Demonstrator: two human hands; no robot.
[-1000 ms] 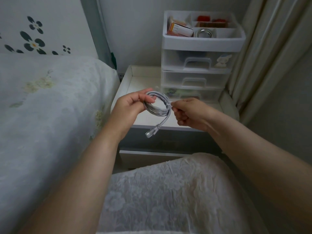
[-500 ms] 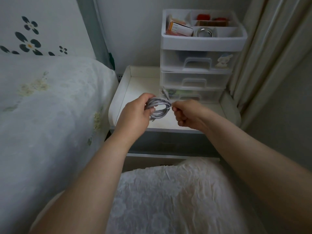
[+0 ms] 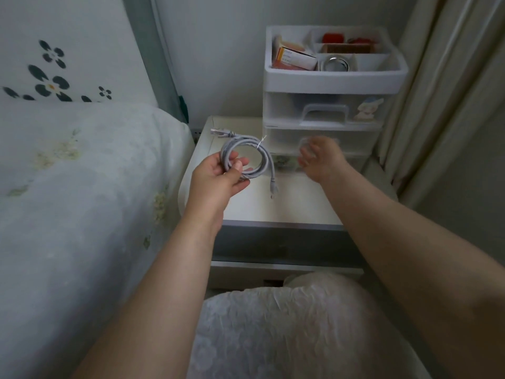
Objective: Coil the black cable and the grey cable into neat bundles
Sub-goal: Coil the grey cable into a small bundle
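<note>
The left grip (image 3: 218, 173) holds the coiled grey cable (image 3: 262, 157) between thumb and fingers, above the white bench (image 3: 287, 206). A thin tie (image 3: 261, 141) binds the coil. The right grip (image 3: 319, 157) is blurred, apparently loose, and holds nothing. No black cable is in view.

A bed (image 3: 68, 201) with a pale, faintly flowered cover fills the left side, and a white panel printed with dark flowers (image 3: 52, 75) rises behind it. A plain grey wall (image 3: 213, 50) stands at the back. Beside the bed sits a white surface (image 3: 287, 209) carrying a white plastic drawer unit (image 3: 328, 110) with an open top tray. Cream curtains (image 3: 442, 105) hang at the right. The light is dim and soft.
</note>
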